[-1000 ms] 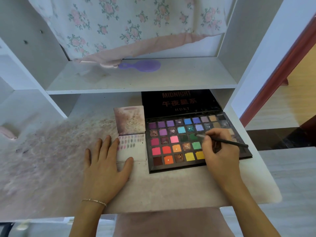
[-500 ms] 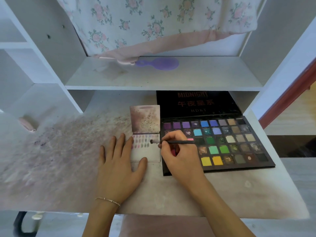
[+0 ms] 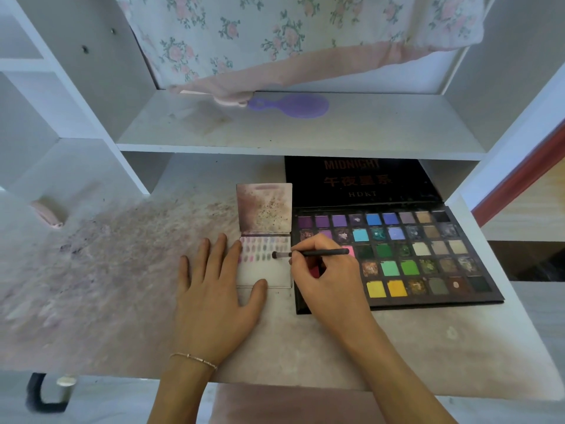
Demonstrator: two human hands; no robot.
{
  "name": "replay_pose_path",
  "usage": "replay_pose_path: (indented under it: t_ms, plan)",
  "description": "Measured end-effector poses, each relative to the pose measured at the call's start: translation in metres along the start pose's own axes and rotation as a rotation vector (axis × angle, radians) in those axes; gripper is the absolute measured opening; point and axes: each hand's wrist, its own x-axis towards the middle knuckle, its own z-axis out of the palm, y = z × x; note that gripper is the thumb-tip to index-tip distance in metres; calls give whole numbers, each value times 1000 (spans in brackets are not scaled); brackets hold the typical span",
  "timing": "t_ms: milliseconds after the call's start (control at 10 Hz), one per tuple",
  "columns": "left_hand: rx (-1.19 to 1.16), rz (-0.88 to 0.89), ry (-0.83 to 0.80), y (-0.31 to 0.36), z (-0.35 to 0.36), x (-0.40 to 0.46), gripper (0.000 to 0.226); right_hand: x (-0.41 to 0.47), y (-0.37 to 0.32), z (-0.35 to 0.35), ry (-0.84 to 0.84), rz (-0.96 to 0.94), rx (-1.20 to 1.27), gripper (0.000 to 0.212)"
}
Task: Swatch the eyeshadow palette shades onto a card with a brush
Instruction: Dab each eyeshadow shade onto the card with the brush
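An open black eyeshadow palette (image 3: 428, 264) with many coloured pans lies on the desk, its lid propped back. Left of it lies a white swatch card (image 3: 269, 272) carrying rows of small colour dabs, with a stained flap standing above it. My right hand (image 3: 330, 280) grips a thin black brush (image 3: 312, 253) horizontally, its bristle tip touching the card near the third row of dabs. My left hand (image 3: 214, 295) lies flat on the desk, fingers and thumb resting on the card's left and lower edges.
A purple hairbrush (image 3: 290, 104) lies on the shelf (image 3: 305, 133) above the desk, under a hanging floral cloth (image 3: 275, 35). The desk top (image 3: 122, 270) is smudged with powder on the left. A pink object (image 3: 49, 214) sits at the far left.
My right hand has carried the brush left from the green pans of the palette onto the swatch card. The left hand has stayed on the card.
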Motion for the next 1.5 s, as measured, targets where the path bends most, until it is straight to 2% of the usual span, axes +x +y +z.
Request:
replay_pose_path:
  t_ms: [900, 1000, 1200, 1400, 1500]
  plan:
    - [3, 2, -3, 0, 0, 0, 88, 1, -1, -2, -27, -2, -20, 8]
    - [-1, 2, -4, 0, 0, 0, 88, 1, 0, -1, 17, -45, -6, 13]
    - [-11, 2, -8, 0, -1, 0, 88, -3, 0, -4, 285, -121, 320, 22]
    - [-11, 3, -11, 0, 0, -1, 90, -5, 1, -7, 242, -112, 286, 26]
    - [-11, 9, -12, 0, 1, 0, 90, -8, 3, -14, 250, -88, 304, 21]
